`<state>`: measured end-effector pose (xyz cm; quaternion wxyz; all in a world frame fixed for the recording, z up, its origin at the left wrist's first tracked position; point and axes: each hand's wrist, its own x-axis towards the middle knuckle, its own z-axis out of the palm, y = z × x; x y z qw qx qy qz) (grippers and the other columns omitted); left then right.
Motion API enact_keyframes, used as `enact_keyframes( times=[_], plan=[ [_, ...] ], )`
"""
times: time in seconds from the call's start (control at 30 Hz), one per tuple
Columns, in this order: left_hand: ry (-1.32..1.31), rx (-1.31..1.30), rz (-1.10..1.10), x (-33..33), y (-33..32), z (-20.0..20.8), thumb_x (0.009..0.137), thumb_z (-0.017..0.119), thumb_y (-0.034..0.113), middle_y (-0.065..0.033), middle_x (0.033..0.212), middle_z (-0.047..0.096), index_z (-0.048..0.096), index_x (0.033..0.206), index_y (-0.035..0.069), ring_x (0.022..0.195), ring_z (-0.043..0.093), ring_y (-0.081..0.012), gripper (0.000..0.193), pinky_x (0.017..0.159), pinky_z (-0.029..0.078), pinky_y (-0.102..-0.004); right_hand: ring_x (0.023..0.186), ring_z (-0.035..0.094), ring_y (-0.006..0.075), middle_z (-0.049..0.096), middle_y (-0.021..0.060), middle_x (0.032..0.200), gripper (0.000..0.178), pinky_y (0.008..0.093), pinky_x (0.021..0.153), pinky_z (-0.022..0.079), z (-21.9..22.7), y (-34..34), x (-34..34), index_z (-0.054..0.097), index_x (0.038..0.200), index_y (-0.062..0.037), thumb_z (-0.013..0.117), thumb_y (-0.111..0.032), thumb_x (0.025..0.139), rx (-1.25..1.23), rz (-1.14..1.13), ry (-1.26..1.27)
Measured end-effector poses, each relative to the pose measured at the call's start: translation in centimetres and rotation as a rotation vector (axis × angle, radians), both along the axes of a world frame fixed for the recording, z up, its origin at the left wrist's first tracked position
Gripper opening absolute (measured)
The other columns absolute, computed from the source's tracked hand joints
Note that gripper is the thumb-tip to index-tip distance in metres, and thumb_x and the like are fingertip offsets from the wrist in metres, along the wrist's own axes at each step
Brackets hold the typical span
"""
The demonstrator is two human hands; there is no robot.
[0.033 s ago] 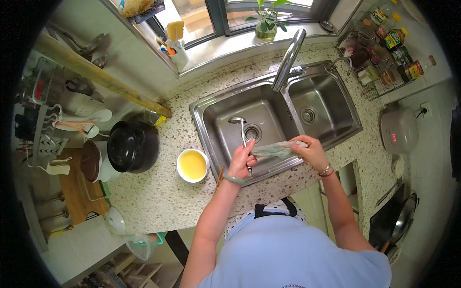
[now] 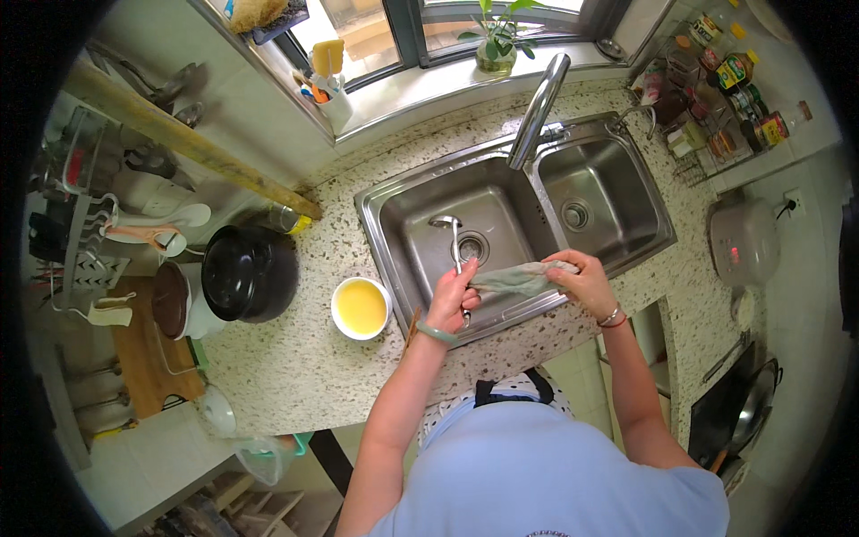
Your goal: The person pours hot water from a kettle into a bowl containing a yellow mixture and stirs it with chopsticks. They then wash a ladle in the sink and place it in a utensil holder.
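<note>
My left hand (image 2: pixel 450 297) is closed round the handle of a metal ladle (image 2: pixel 445 221), whose bowl hangs over the left basin of the sink (image 2: pixel 413 188). The same hand grips one end of a pale grey-green cloth (image 2: pixel 517 279). At the other end of the cloth, my right hand (image 2: pixel 582 283) has its fingers closed on it, so the cloth is stretched between both hands above the sink's near rim. On the counter left of my left hand stands a white bowl (image 2: pixel 338 329) with yellow liquid (image 2: pixel 361 308) in it.
A chrome faucet (image 2: pixel 540 107) arches over the divider between the basins. Left of the bowl stands a black lidded pot (image 2: pixel 250 273). A wire rack with bottles (image 2: pixel 735 72) is at the far right, and a potted plant (image 2: pixel 497 54) stands on the windowsill.
</note>
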<state>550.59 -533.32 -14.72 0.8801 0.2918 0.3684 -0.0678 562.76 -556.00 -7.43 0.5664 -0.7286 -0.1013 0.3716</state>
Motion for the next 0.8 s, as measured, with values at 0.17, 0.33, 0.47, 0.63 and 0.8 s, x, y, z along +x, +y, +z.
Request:
enact_keyframes(
  times=[0.17, 0.33, 0.47, 0.63, 0.8],
  plan=[
    [0.032, 0.266, -0.185, -0.9, -0.1, 1.0, 0.104, 0.042, 0.036, 0.0003, 0.091, 0.053, 0.057, 0.122, 0.001, 0.057, 0.036, -0.0047, 0.042, 0.045, 0.030, -0.0189, 0.060, 0.058, 0.0081, 0.066, 0.0005, 0.082, 0.022, 0.0240, 0.059, 0.048, -6.6, -1.0, 1.3, 0.068, 0.101, -0.0037, 0.071, -0.023, 0.089, -0.089, -0.097, -0.204],
    [-0.054, 0.270, -0.184, -2.1, 0.0, -0.3, 0.099, 0.055, 0.020, -0.0043, 0.092, 0.064, 0.058, 0.120, 0.005, 0.064, 0.052, -0.0061, 0.026, 0.050, 0.046, -0.0208, 0.086, 0.063, 0.0067, 0.068, -0.0004, 0.099, 0.023, 0.0248, 0.068, 0.050, -7.5, 0.8, -0.2, 0.068, 0.101, -0.0038, 0.072, -0.023, 0.089, 0.121, -0.457, 0.041],
    [-0.042, 0.179, -0.233, -2.9, -0.5, 1.9, 0.098, 0.057, 0.018, -0.0072, 0.094, 0.065, 0.054, 0.123, 0.005, 0.054, 0.052, -0.0076, 0.028, 0.046, 0.046, -0.0204, 0.097, 0.059, 0.0089, 0.063, 0.0053, 0.122, 0.014, 0.0298, 0.084, 0.053, -5.5, 3.4, -2.0, 0.065, 0.103, -0.0051, 0.065, -0.015, 0.093, 0.347, -0.539, 0.029],
    [-0.046, 0.107, -0.188, -3.1, -1.3, 3.2, 0.099, 0.051, 0.014, 0.0022, 0.073, 0.048, 0.053, 0.120, 0.012, 0.047, 0.031, -0.0012, 0.021, 0.039, 0.021, -0.0190, 0.104, 0.060, 0.0163, 0.062, 0.0101, 0.125, 0.019, 0.0300, 0.087, 0.049, -3.9, 7.4, -4.9, 0.063, 0.101, -0.0032, 0.071, -0.010, 0.086, 0.218, -0.311, -0.653],
    [-0.045, 0.258, -0.238, -2.7, -2.3, 6.3, 0.096, 0.047, 0.008, 0.0024, 0.072, 0.048, 0.052, 0.108, 0.010, 0.044, 0.031, -0.0021, 0.013, 0.038, 0.022, -0.0198, 0.095, 0.059, 0.0307, 0.059, 0.0124, 0.103, 0.027, 0.0372, 0.082, 0.047, -5.3, 11.0, -6.9, 0.055, 0.100, -0.0045, 0.072, -0.010, 0.079, 0.097, -0.229, -0.657]
  ],
)
